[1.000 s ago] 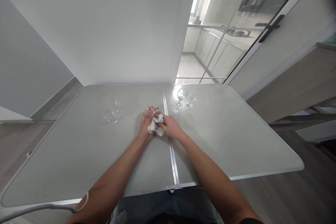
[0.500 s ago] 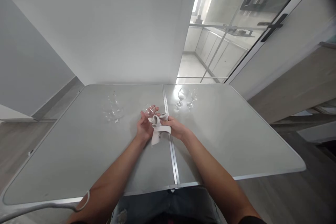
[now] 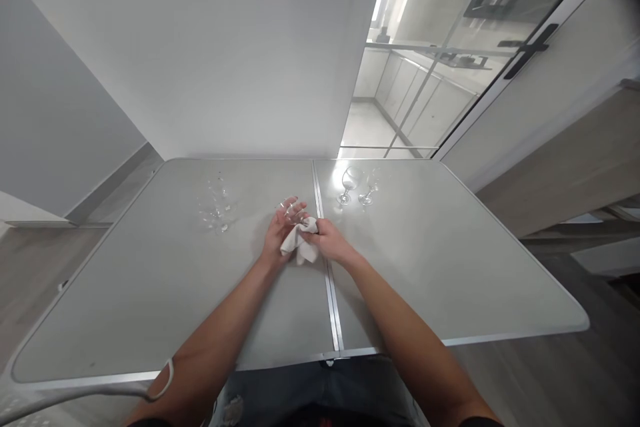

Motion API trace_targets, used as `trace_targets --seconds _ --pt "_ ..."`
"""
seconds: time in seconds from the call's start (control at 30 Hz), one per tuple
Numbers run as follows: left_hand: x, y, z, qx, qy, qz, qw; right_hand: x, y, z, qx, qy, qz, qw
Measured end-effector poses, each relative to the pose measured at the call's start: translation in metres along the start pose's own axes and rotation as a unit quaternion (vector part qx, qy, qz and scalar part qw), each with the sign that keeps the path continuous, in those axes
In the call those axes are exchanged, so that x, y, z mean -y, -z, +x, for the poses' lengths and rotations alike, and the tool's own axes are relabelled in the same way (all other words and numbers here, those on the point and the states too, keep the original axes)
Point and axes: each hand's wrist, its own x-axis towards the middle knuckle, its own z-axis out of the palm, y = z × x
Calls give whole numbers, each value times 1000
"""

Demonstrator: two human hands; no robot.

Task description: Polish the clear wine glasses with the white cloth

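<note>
My left hand [image 3: 276, 235] is closed around the bowl of a clear wine glass [image 3: 294, 211], tilted over the middle of the table. A white cloth [image 3: 301, 242] hangs from my right hand [image 3: 327, 239], whose fingers pinch it against the stem end of the glass. The cloth covers that end, so the foot is hidden. Both hands are close together, just left of the table's metal seam.
Two clear stemmed glasses, one wine glass [image 3: 349, 185] and a fainter glass [image 3: 369, 188], stand at the back right of the grey table [image 3: 425, 260]. Several transparent glasses [image 3: 216, 208] are at the back left. A cable [image 3: 100, 391] crosses the near left corner.
The cloth has bunched up and its hanging strip has swung in under the glass. The glass has turned slightly in my left hand. The whole view has shifted a little.
</note>
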Motion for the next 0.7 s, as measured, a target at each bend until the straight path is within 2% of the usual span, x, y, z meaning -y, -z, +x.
trace_targets --seconds 0.07,0.1,0.17,0.23,0.3,0.37,0.43,0.5,0.57,0.63,0.7 --pt "-2 -1 -1 25 28 -12 999 -2 3 -1 57 -56 205 975" --pt "-3 -2 -2 36 34 -12 999 -2 5 -2 74 -76 266 958" --pt "-1 -4 -1 44 23 1 999 -4 7 -2 84 -89 296 947" --pt "4 -5 1 25 -3 30 999 -4 6 0 61 -67 214 973" --pt "10 -5 3 -17 -40 63 997 -4 3 2 -12 -35 42 998" --pt "14 -4 5 -51 -63 79 994 -2 -2 4 -105 -14 -142 984" --pt "14 -3 6 -54 -61 69 994 -1 -7 5 -144 -9 -216 966" --pt "11 -2 5 -42 -34 42 998 1 -8 4 -94 -19 -130 987" --pt "5 -2 3 -23 1 16 1000 1 -5 2 -11 -47 60 997" --pt "1 -3 0 13 28 1 1000 0 1 0 55 -86 243 965" --pt "-2 -4 -2 51 35 -3 998 -1 8 -3 93 -116 344 927"
